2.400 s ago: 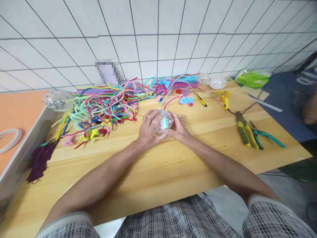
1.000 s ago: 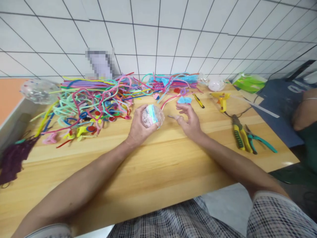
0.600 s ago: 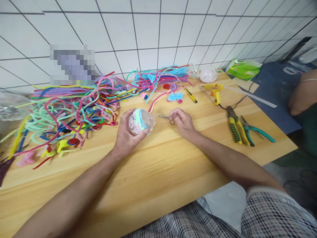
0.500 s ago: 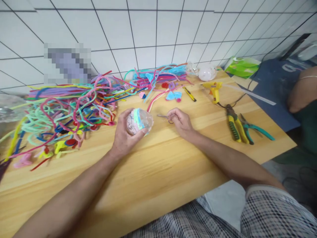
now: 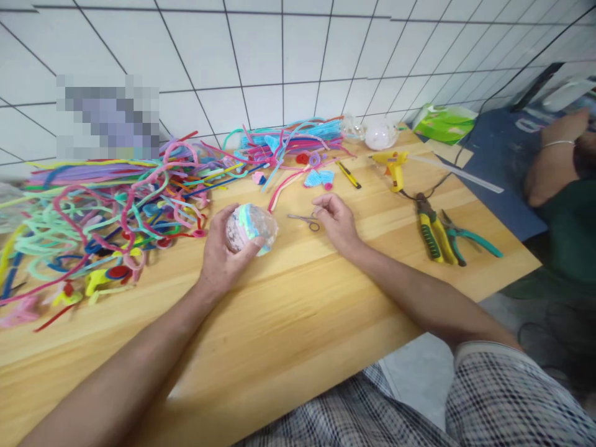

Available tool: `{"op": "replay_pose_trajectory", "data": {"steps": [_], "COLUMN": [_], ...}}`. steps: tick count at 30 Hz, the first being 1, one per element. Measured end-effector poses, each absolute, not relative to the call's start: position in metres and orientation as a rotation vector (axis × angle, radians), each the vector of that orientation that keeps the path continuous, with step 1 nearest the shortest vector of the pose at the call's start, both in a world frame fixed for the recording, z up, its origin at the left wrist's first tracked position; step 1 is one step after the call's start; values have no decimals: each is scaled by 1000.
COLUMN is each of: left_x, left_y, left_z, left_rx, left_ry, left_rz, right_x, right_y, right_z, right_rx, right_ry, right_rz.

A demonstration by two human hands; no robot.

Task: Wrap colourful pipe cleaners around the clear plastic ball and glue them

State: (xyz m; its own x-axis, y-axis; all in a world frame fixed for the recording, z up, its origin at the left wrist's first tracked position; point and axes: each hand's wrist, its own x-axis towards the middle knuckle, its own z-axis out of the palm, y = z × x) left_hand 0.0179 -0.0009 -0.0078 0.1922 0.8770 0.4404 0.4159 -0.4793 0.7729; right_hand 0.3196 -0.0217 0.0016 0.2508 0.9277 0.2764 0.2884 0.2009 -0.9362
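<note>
My left hand (image 5: 222, 251) is wrapped round a clear ball (image 5: 265, 230) that has pink, green and blue bands on its left part. Small metal scissors (image 5: 305, 219) lie on the wooden table (image 5: 279, 347), right of the ball. Beside their handles is my right hand (image 5: 336, 225), its fingers curled in; whether anything is between the fingertips is too small to tell. Behind the ball lie pink and cream pipe cleaners (image 5: 284, 185).
A tangled heap of pipe cleaners (image 5: 116, 217) covers the left. Toward the right are a yellow cutter (image 5: 348, 175), a glue gun (image 5: 393, 166), yellow-green pliers (image 5: 435, 233) and teal pliers (image 5: 475, 239). Another person's arm (image 5: 549, 161) shows at the far right.
The scissors, which were at my right fingertips, now lie on the table with their handle loops in sight. The whole view has shifted, so things appear further left.
</note>
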Motion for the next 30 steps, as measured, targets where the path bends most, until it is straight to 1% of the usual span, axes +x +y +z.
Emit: {"op": "replay_pose_trajectory", "data": {"steps": [9, 18, 24, 30], "left_x": [14, 17, 20, 34], "left_y": [-3, -9, -14, -10], "left_z": [-4, -2, 1, 5], "left_rx": [1999, 1966, 1916, 1897], "left_ry": [1226, 1208, 1176, 1087], "left_rz": [1291, 1216, 1212, 1250], "right_x": [313, 316, 319, 340], "right_y": [-29, -32, -28, -33], "right_z": [11, 5, 3, 17], "right_rx": [-1351, -1345, -1373, -1477], "right_ry": [-1384, -1267, -1197, -1233], "right_rz": [648, 763, 769, 705]}}
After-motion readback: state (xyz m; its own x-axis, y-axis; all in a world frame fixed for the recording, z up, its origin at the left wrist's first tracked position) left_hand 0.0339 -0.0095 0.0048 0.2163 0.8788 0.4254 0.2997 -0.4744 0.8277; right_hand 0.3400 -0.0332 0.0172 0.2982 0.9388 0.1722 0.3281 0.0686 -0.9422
